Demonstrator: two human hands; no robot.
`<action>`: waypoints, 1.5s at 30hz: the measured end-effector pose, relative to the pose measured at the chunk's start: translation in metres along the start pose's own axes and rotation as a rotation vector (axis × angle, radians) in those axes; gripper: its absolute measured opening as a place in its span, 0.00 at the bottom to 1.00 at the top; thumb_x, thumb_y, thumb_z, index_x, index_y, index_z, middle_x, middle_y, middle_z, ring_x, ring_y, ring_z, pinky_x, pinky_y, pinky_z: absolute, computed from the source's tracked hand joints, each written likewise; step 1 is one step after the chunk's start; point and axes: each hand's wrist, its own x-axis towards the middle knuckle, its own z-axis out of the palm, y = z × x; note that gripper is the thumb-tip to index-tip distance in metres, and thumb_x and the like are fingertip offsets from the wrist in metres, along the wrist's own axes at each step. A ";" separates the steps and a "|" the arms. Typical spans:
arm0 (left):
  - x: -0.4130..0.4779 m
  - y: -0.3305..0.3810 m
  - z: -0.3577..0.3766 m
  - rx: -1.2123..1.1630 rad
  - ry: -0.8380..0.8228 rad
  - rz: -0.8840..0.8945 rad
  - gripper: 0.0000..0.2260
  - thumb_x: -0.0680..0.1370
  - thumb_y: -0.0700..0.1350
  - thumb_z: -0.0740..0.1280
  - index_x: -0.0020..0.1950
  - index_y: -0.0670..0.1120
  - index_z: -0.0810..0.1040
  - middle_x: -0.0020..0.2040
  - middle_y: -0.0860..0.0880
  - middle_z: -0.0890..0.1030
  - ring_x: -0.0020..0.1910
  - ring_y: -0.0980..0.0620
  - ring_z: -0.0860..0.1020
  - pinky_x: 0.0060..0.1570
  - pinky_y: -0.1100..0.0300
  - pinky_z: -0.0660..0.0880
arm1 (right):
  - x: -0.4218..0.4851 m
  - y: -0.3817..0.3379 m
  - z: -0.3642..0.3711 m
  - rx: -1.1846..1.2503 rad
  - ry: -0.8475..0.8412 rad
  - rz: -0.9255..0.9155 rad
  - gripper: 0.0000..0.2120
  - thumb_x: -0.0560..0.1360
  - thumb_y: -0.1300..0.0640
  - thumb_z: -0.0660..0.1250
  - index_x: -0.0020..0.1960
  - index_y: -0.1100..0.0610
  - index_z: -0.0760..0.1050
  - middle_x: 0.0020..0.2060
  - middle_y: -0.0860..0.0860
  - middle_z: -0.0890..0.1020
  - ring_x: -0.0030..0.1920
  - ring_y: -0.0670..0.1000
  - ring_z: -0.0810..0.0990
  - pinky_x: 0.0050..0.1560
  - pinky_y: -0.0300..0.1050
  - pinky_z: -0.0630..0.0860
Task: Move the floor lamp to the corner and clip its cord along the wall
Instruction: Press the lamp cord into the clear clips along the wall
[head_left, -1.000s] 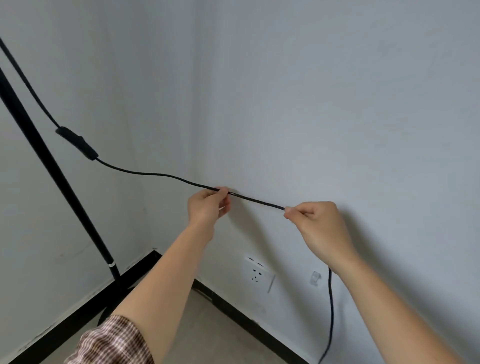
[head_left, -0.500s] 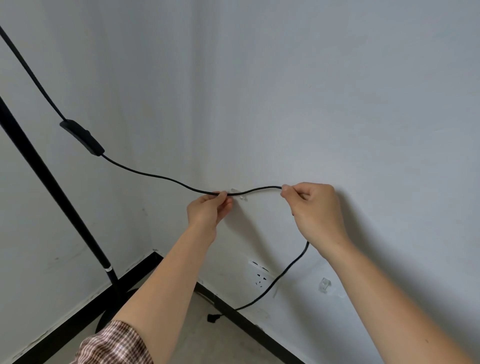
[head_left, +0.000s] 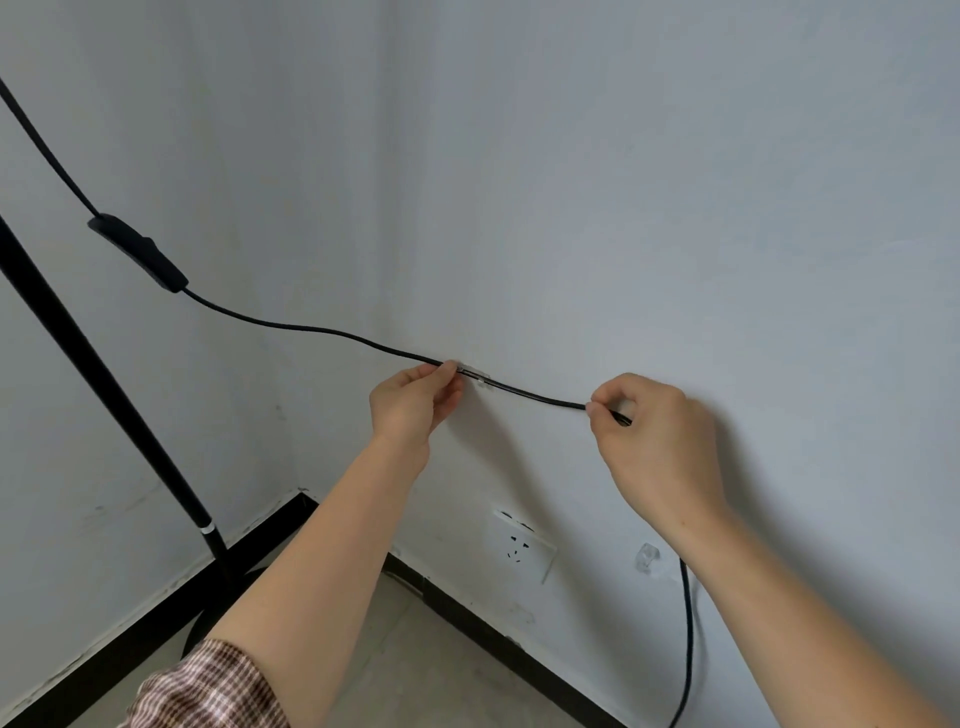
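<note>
The black floor lamp pole (head_left: 98, 374) stands slanted at the left, its base near the room corner. Its black cord (head_left: 322, 332) runs from an inline switch (head_left: 137, 252) down to the right wall. My left hand (head_left: 413, 402) pinches the cord right beside a small clear wall clip (head_left: 475, 375), and the cord lies across that clip. My right hand (head_left: 657, 441) pinches the cord further right, holding it taut against the wall. Below my right wrist the cord hangs down toward the floor.
A white wall socket (head_left: 522, 545) sits low on the right wall. A second clear clip (head_left: 647, 557) is stuck to the wall right of it. Black skirting (head_left: 467, 618) runs along both walls above the beige floor.
The cord between my hands has gone from a slack arch to a taut line across the clip. My right hand moved right and down.
</note>
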 end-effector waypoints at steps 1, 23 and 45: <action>0.000 -0.001 0.000 0.008 -0.009 0.002 0.03 0.73 0.35 0.70 0.43 0.39 0.77 0.37 0.46 0.80 0.32 0.55 0.80 0.35 0.66 0.80 | -0.001 0.003 -0.001 -0.023 -0.005 -0.002 0.05 0.73 0.57 0.65 0.40 0.51 0.78 0.33 0.46 0.83 0.25 0.47 0.74 0.29 0.40 0.70; -0.012 -0.010 0.013 0.102 -0.058 0.005 0.05 0.73 0.38 0.70 0.46 0.39 0.76 0.38 0.44 0.81 0.36 0.51 0.81 0.34 0.65 0.80 | -0.021 0.038 -0.029 -0.196 -0.028 -0.002 0.06 0.74 0.57 0.65 0.41 0.52 0.80 0.33 0.48 0.84 0.28 0.51 0.74 0.32 0.45 0.74; -0.075 -0.053 0.062 0.281 -0.323 -0.164 0.13 0.70 0.51 0.73 0.43 0.41 0.81 0.36 0.47 0.82 0.34 0.50 0.82 0.33 0.61 0.79 | -0.028 0.041 -0.033 -0.218 -0.051 -0.118 0.09 0.75 0.57 0.62 0.45 0.52 0.81 0.34 0.50 0.83 0.36 0.54 0.78 0.36 0.48 0.76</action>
